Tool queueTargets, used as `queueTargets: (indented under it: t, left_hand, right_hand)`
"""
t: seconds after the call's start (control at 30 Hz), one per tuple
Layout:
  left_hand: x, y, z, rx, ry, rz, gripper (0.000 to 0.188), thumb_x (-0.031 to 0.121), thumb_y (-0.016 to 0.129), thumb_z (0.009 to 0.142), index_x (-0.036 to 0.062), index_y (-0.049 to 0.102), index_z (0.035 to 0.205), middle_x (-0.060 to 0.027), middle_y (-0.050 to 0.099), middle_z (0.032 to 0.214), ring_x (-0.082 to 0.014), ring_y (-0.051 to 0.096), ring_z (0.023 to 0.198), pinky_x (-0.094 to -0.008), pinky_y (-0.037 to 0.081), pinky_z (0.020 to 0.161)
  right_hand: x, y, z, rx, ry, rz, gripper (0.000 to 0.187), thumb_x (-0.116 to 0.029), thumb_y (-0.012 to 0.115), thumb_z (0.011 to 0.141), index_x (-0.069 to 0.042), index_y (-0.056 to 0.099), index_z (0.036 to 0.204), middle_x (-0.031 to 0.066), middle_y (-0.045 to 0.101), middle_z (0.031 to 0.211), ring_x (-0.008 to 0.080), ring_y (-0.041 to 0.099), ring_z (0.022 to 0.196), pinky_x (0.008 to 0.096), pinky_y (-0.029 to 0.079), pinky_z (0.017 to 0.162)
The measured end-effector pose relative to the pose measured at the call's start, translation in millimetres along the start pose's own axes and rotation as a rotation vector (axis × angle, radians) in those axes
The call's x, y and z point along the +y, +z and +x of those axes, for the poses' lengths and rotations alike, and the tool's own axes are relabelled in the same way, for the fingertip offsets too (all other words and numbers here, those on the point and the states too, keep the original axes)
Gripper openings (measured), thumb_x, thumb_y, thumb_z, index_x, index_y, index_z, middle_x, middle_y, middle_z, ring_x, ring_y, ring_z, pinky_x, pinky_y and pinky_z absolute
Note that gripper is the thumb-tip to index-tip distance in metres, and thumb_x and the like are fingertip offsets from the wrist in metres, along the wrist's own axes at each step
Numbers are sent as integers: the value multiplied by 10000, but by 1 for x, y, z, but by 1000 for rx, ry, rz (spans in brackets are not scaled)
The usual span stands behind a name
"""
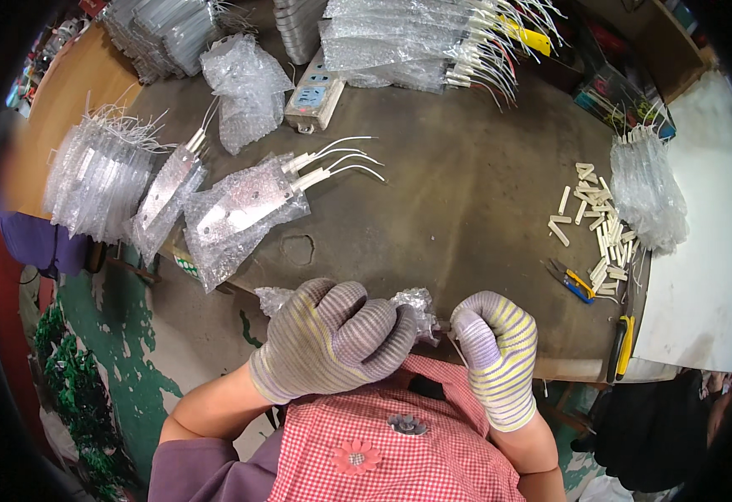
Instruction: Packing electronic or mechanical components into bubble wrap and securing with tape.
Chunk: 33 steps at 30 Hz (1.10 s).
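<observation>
My left hand (332,335), in a grey striped glove, is closed around a bubble-wrapped piece (417,311) at the table's near edge. Crumpled clear wrap shows on both sides of the fist; the middle is hidden under the fingers. My right hand (495,351), gloved in yellow and grey stripes, is pinched just right of the wrap. A thin pale wire (458,345) shows at its fingertips. Beyond the left hand lie flat metal plates in bubble wrap (245,209), with white ceramic ends and white wires pointing right.
Several wrapped bundles (102,180) lie at the left, with more stacked at the back (391,38). A power socket box (316,96) stands among them. Loose ceramic tubes (604,226), thread snips (573,281) and a yellow-black cutter (622,347) lie right, near another wrapped bundle (646,192).
</observation>
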<state>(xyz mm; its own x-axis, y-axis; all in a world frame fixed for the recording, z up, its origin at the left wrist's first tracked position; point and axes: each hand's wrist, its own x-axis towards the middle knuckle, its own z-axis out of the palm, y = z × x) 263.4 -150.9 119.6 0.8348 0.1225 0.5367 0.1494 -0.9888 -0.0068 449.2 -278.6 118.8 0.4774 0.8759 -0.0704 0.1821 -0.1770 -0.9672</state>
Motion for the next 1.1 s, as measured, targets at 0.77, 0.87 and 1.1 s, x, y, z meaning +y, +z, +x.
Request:
queueTargets:
  t: [0.77,0.87,1.1]
  left_hand:
    - [1,-11,4,-238,-392,-496,708,351,892,614,68,694,1232,-125,632,1098,-328,666,982,-432,573,799]
    - [4,-9,2,-240,-396,-542,751,339,888,629,75,662,1294,-138,617,1127,-328,662,984,-431,574,802]
    - [3,-12,6,-269,-411,-548,789,329,884,638,77,628,1341,-152,590,1159,-327,658,1004,-425,575,825]
  right_hand:
    - [-15,-31,8,-70,-265,-146,161,-18,785,809,-26,719,955,87,713,846,167,695,737,290,550,674]
    - [-22,-23,10,-111,-278,-128,133,-24,800,801,-6,734,915,89,727,841,164,705,752,294,557,684]
    - [-11,-31,11,-128,-136,76,155,-32,797,810,-3,748,955,102,726,852,182,709,783,299,554,720]
